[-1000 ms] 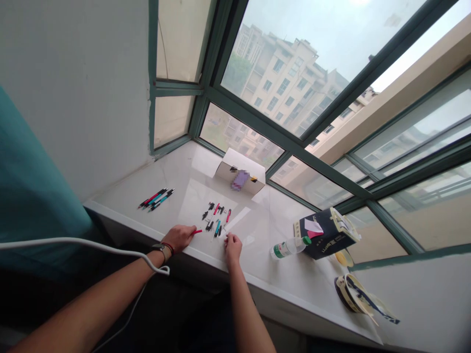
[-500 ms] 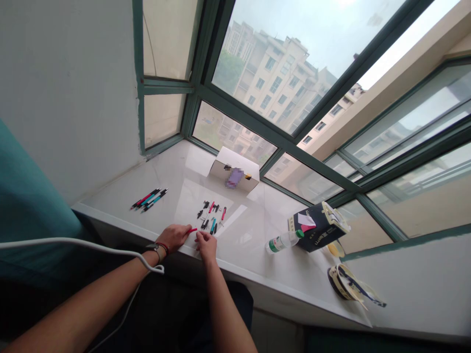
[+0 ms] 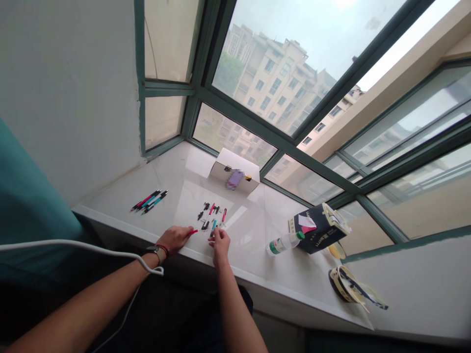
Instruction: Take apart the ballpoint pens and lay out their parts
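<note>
My left hand [image 3: 176, 239], wearing a wristband and red bracelet, is closed around a red pen barrel [image 3: 193, 231] near the sill's front edge. To its right my right hand [image 3: 221, 243] has its fingers pinched. A thin pale rod, apparently a pen refill [image 3: 204, 230], stretches between the barrel and my right fingertips; its ends are hidden. Just beyond both hands lie loose pen parts: a red barrel [image 3: 212, 209], another red barrel [image 3: 224, 214], a blue barrel [image 3: 214, 224] close to my right fingers, and several small black pieces [image 3: 200, 215].
Several assembled pens [image 3: 149, 201] lie together at the left. A white box [image 3: 217, 170] stands by the window. On the right are a green-capped water bottle [image 3: 283, 243], a dark carton [image 3: 314, 230] and a round cream-and-black object [image 3: 342, 287]. A white cable [image 3: 91, 243] crosses above my left forearm.
My right hand has moved to the right, away from the red barrel, and the thin pale rod now shows between them. The left hand stays nearly in place.
</note>
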{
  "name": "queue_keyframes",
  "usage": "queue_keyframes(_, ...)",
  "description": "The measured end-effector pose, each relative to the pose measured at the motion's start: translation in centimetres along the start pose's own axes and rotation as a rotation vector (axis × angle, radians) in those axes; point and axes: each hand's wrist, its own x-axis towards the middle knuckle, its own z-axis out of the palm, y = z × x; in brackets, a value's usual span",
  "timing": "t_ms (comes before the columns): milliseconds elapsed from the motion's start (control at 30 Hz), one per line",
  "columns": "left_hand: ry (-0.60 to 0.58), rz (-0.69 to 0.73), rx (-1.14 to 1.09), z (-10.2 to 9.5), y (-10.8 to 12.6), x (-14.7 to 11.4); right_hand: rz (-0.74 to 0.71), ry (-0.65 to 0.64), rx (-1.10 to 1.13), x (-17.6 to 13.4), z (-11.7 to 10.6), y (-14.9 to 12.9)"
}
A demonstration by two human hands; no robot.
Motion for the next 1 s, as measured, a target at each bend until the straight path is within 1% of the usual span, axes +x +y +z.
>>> queue_keyframes(67,-0.001,-0.010,0.019,0.0,0.0,0.0,-0.005,0.037,0.024,1.0,-1.8,-1.7)
queue_keyframes(133,-0.003,-0.014,0.021,-0.1,0.1,-0.1,-0.010,0.024,0.027,2.1,-3.5,-3.4)
queue_keyframes(200,0.001,-0.013,0.008,-0.1,0.0,-0.1,-0.030,0.011,-0.047,3.3,-4.7,-4.6)
queue_keyframes(233,0.004,-0.011,0.002,-0.1,0.0,-0.1,-0.051,0.006,-0.118,3.8,-5.1,-5.0)
queue_keyframes(300,0.010,-0.005,-0.001,0.0,0.0,0.0,-0.101,-0.012,-0.296,4.8,-5.4,-5.3)
queue_keyframes(400,0.018,-0.004,0.019,0.1,-0.1,0.0,-0.131,-0.074,-0.519,5.7,-4.7,-4.7)
queue_keyframes(500,0.025,0.000,0.021,0.1,-0.1,0.0,-0.113,-0.098,-0.620,6.2,-3.5,-3.6)
queue_keyframes(600,0.030,0.001,0.027,0.0,0.0,0.0,-0.113,-0.068,-0.669,6.5,-2.5,-2.9)
queue_keyframes(667,0.031,0.000,0.042,0.0,0.0,0.0,-0.143,-0.058,-0.713,6.7,-2.3,-2.7)
queue_keyframes(733,0.029,0.001,0.051,0.0,0.0,0.0,-0.218,-0.039,-0.780,6.8,-2.5,-2.7)
queue_keyframes(833,0.027,-0.001,0.039,0.2,-0.1,-0.1,-0.322,0.048,-0.887,7.0,-3.7,-2.9)
queue_keyframes(933,0.035,-0.004,0.027,0.3,-0.2,-0.1,-0.322,0.140,-0.972,7.5,-5.5,-3.0)
queue_keyframes(1000,0.041,-0.006,0.033,0.4,-0.2,-0.1,-0.291,0.165,-1.026,8.0,-6.4,-2.9)
